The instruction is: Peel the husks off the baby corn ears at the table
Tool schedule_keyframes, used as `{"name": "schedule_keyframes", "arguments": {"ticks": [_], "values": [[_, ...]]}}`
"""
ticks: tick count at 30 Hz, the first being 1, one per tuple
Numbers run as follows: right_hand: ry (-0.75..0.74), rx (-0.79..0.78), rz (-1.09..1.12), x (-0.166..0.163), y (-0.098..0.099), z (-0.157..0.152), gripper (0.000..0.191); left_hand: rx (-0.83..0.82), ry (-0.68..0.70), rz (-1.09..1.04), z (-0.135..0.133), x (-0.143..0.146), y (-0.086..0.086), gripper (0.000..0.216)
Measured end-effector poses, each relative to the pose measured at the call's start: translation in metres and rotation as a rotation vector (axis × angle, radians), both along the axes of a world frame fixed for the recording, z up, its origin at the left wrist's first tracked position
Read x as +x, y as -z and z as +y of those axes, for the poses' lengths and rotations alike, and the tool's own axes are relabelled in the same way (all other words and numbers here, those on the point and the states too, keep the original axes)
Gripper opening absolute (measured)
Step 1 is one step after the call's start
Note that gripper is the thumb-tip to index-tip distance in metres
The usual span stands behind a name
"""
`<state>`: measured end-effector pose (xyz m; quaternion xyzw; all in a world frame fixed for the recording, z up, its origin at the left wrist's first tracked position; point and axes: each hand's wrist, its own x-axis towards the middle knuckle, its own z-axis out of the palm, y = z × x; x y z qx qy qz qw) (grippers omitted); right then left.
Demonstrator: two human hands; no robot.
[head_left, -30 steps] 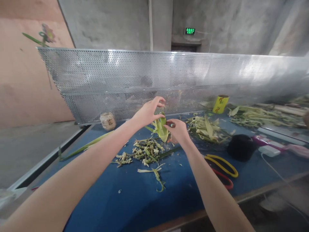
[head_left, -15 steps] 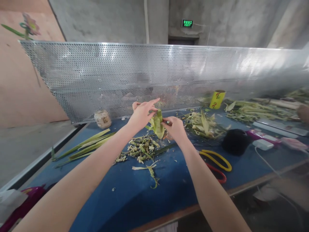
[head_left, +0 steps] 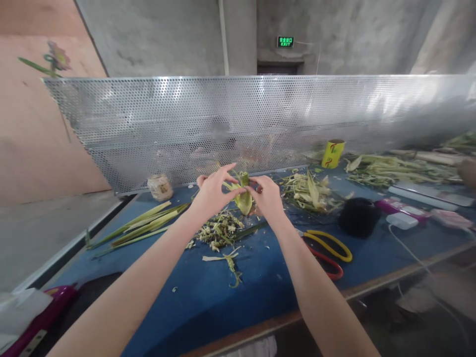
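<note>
A folded green leaf piece, pale and pointed at the bottom, is held upright over the blue table between both hands. My left hand has its thumb against the front of the piece, with one finger stretched out above. My right hand pinches the piece from the right, its thumb close to the left thumb. A heap of small curled plant bits lies just below. Long green leaf strips rest to the left. Scissors with yellow and red handles lie beside my right forearm.
A perforated metal screen stands along the table's back. To the right are a heap of husks and leaves, a yellow roll, a black round object and a white plug block with cable. A pale wrapped roll stands left.
My left thumb has come onto the front of the leaf piece, and my right fingers have shifted slightly up. The camera view has tilted a little.
</note>
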<state>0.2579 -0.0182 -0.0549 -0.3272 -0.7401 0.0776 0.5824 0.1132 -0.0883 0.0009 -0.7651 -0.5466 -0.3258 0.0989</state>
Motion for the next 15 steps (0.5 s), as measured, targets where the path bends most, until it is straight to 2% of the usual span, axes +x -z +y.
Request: {"name": "schedule_keyframes", "arguments": {"ticks": [4,10,13,15], "values": [[0.042,-0.040,0.064,0.000,0.003,0.002,0.015,-0.048,0.028,0.088,-0.012,-0.002,0.018,0.062],[0.114,-0.056,0.112,0.006,0.006,0.007,0.011,0.034,-0.001,0.228,-0.023,0.004,0.046,0.052],[0.189,-0.017,0.240,0.015,0.005,0.013,0.008,0.052,0.059,0.409,-0.036,0.006,0.063,0.057],[0.264,-0.006,0.354,0.023,0.005,0.018,0.008,0.066,0.081,0.457,-0.047,0.002,0.074,0.066]]}}
